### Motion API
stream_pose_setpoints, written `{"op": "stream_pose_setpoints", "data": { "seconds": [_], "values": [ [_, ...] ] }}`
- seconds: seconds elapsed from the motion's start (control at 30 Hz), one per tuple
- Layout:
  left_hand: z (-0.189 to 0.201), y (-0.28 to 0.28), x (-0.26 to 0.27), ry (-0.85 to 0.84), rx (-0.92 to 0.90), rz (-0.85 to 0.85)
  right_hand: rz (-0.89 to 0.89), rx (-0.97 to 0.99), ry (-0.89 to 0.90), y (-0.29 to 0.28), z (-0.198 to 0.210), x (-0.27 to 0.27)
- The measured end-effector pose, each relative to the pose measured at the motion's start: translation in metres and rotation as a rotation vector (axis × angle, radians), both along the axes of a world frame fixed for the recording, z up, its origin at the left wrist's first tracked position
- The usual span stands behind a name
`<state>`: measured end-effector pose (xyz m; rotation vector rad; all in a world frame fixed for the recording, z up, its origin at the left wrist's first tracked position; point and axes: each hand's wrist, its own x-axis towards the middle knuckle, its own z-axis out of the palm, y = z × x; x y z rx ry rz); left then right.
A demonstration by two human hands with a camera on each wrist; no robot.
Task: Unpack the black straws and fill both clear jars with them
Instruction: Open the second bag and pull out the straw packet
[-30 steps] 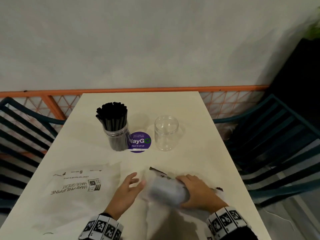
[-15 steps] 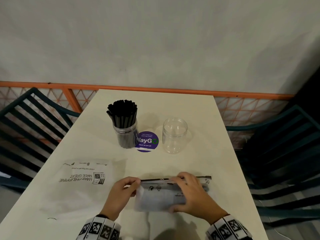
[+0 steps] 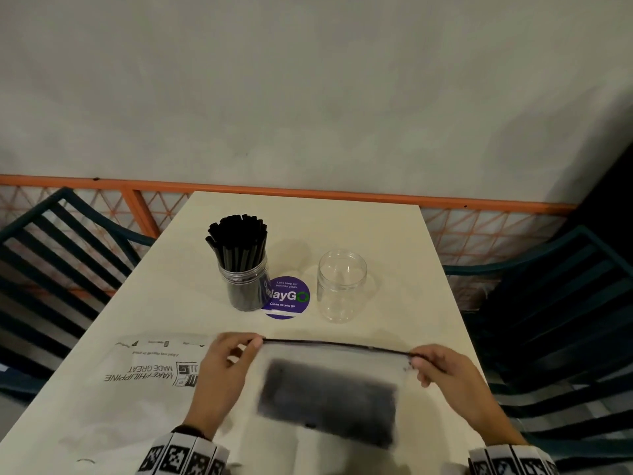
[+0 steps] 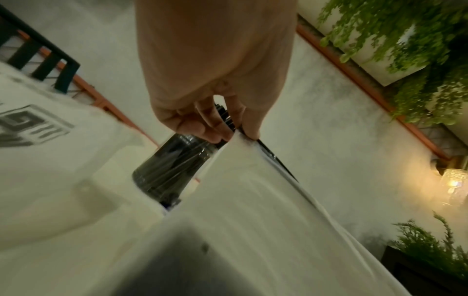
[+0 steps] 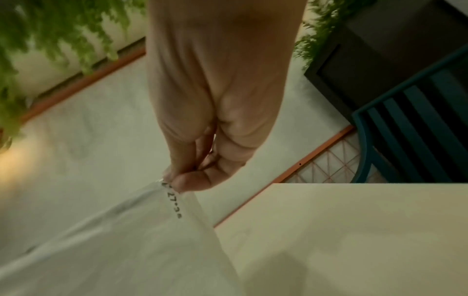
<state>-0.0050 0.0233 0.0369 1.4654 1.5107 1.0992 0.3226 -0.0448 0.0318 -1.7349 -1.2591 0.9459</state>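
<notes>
A white plastic pouch [image 3: 329, 365] with a dark bundle of black straws [image 3: 325, 399] showing through it hangs stretched above the near table. My left hand [image 3: 253, 344] pinches its top left corner [image 4: 238, 136]. My right hand [image 3: 416, 359] pinches the top right corner [image 5: 174, 184]. Its dark top edge runs taut between both hands. Further back, a clear jar [image 3: 245, 286] stands packed with black straws [image 3: 238, 241]. An empty clear jar [image 3: 340, 286] stands to its right.
An empty white mailer bag [image 3: 137, 378] with printed text lies flat at the left of the cream table [image 3: 394, 241]. A purple round sticker [image 3: 287, 298] sits between the jars. Dark slatted chairs [image 3: 565, 320] flank both sides. An orange rail [image 3: 308, 192] runs behind.
The pouch, crumpled under both hands a second ago, is now lifted and spread wide. My right hand slid out to the right corner while the left stayed at the left corner.
</notes>
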Motion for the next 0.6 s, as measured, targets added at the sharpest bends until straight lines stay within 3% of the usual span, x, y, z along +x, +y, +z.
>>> {"op": "stream_pose_setpoints", "data": {
  "seconds": [0.07, 0.3, 0.4, 0.47, 0.53, 0.6],
  "values": [
    [0.014, 0.010, -0.003, 0.007, 0.058, 0.019, -0.056, 0.093, 0.118, 0.005, 0.011, 0.001],
    [0.082, 0.034, -0.006, 0.032, 0.222, 0.071, -0.144, 0.380, 0.207, 0.018, 0.075, -0.013],
    [0.106, 0.037, -0.004, 0.163, 0.294, 0.102, -0.097, 0.455, 0.239, 0.016, 0.101, -0.021],
    [0.122, 0.033, 0.004, 0.320, 0.439, 0.126, -0.041, 0.474, 0.219, 0.013, 0.112, -0.028],
    [0.138, 0.022, 0.024, 0.413, 0.582, 0.051, -0.035, 0.470, 0.175, 0.012, 0.116, -0.035],
    [0.148, 0.008, 0.055, 0.429, 0.612, -0.113, -0.046, 0.468, 0.107, 0.014, 0.116, -0.044]
  ]
}}
